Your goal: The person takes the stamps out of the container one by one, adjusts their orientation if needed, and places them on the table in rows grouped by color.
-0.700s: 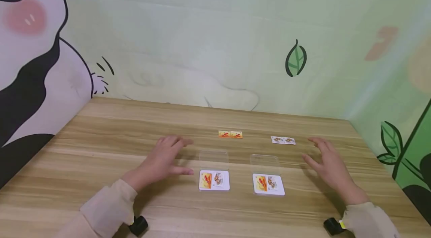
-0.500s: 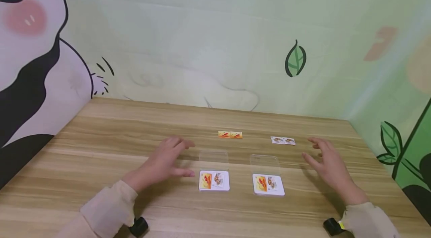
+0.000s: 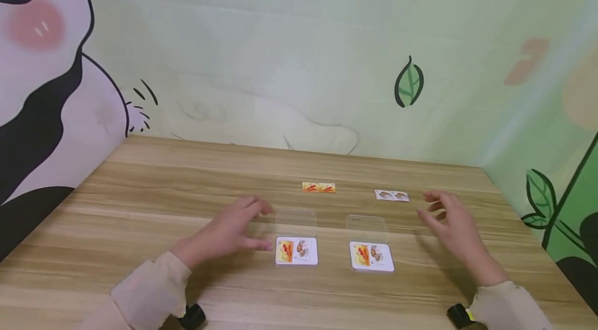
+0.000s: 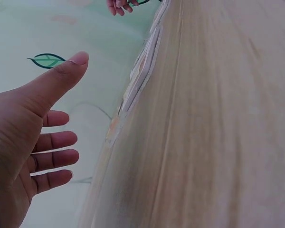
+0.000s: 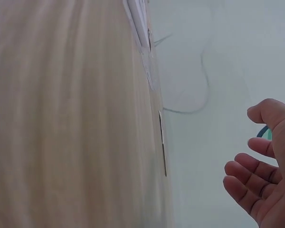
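Two clear plastic cases lie on the table with their transparent lids folded back. The left case (image 3: 309, 259) and the right case (image 3: 384, 264) each hold white cards with a yellow-orange picture and a food picture on top. My left hand (image 3: 229, 229) hovers just left of the left case, thumb and fingers spread apart, holding nothing. Beyond the cases lie a pair of small yellow-orange cards (image 3: 318, 187) and a pair of small white picture cards (image 3: 392, 195). To the right of the white pair hovers my right hand (image 3: 452, 226), its fingers loosely bent around nothing.
The wooden table (image 3: 187, 174) meets a green printed backdrop (image 3: 243, 60) along its back edge. A black wrist camera (image 3: 192, 316) sits under the left sleeve, and another wrist camera (image 3: 460, 315) under the right one.
My left hand has edged right and slightly nearer, toward the left case. My right hand has barely shifted left. The cases and cards stay in place.
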Demonstrator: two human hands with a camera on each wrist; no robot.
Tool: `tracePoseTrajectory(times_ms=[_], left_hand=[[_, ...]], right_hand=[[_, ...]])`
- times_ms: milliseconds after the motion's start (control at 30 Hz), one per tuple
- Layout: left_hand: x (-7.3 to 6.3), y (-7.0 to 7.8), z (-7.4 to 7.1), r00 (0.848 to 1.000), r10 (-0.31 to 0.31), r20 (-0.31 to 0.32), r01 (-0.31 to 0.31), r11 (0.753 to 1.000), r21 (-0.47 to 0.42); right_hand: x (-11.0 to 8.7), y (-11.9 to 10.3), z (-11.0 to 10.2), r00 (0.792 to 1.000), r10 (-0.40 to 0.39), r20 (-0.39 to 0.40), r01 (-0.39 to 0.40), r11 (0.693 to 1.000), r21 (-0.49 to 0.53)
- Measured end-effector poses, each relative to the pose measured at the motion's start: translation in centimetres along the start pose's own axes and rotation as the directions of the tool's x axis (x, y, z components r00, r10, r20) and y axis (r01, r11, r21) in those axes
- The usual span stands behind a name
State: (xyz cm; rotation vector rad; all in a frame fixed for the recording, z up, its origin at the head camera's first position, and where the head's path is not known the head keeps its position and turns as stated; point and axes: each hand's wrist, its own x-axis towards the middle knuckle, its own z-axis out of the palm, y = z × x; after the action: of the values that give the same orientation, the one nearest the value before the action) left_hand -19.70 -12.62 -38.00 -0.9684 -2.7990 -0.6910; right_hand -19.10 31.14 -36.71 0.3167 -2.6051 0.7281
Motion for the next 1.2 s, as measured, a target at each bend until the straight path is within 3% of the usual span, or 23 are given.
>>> tracePoseTrajectory(times_ms=[367, 1200], left_hand=[[0.1, 0.4, 0.5, 0.997, 0.071, 0.009, -0.072, 0.997, 0.034], [-0.2, 1.0, 1.7, 0.997, 0.033, 0.071, -0.033, 0.999, 0.0]], right_hand=[[0.1, -1.4, 0.0, 0.999, -0.032, -0.017, 0.032, 0.999, 0.0], [0.0, -5.1, 1.4, 0.994, -0.089, 0.066, 0.088, 0.996, 0.029]])
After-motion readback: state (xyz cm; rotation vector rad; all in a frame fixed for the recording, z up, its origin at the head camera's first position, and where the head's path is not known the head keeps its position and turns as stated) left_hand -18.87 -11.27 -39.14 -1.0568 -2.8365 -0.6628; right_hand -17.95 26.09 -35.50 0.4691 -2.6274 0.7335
